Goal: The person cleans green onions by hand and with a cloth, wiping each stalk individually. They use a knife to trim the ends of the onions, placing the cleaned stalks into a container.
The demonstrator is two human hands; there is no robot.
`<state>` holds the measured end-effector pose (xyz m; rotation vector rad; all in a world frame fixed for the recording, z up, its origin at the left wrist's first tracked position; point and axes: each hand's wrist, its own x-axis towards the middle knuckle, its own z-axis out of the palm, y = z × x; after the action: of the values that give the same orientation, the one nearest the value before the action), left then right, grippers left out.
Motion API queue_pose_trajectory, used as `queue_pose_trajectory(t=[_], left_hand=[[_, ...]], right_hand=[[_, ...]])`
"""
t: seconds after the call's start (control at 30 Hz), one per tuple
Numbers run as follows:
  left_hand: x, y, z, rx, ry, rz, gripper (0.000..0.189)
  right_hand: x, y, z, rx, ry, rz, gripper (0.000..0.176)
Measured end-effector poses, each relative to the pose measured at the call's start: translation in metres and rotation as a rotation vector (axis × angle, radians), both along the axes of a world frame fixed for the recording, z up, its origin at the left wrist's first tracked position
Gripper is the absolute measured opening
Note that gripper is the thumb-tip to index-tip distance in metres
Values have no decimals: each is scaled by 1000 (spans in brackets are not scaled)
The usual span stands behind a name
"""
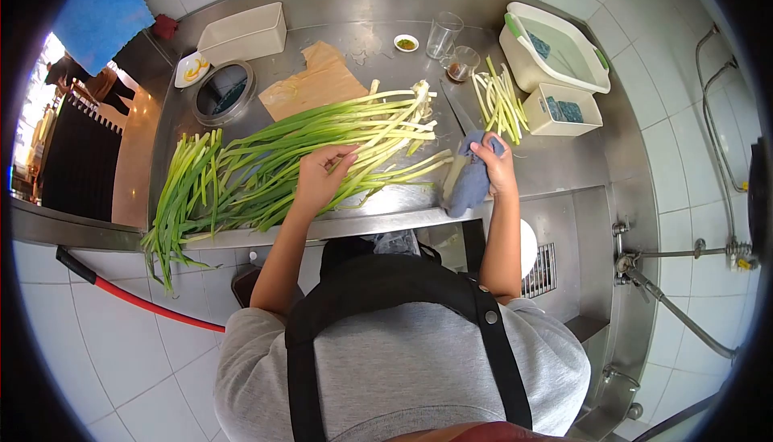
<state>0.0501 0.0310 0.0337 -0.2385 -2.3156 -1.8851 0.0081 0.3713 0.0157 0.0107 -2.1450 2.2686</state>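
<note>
A large pile of spring onions (266,156) lies across the steel counter, green tops to the left and white ends to the right. My left hand (324,172) is over the middle of the stalks, fingers curled and thumb drawn in to a pinch; whether anything is between the fingertips is hidden. My right hand (496,167) grips a blue-grey cloth (469,184) near the counter's front edge. The blade of a knife (457,105) points away just beyond the cloth; its handle is hidden. Short cut stalks (501,104) lie to the right of the blade.
Brown paper (312,81) lies behind the pile, near a round metal container (225,93). Along the back stand a cream bin (242,33), a small sauce dish (406,43) and a glass (444,35). Right are a water-filled tub (555,47), a smaller bin (561,110) and a sink (564,237).
</note>
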Motion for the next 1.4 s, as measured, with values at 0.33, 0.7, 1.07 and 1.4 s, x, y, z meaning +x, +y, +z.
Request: queue_pose_trajectory(t=[0.33,0.7,1.07,1.4], left_hand=[[9,-6,7,-35,-19,-7,18],[23,-5,19,37,-104,-208,17],[31,-85,33,20,-299,-174,16],[29,-111,31,60,-221,56,14]], right_hand=[[-22,21,68,-1026,384,59,75],[-22,-65,4,-402,166,259,75],[-21,-28,38,212,14,423,21],[-30,-33,23,470,104,462,66]])
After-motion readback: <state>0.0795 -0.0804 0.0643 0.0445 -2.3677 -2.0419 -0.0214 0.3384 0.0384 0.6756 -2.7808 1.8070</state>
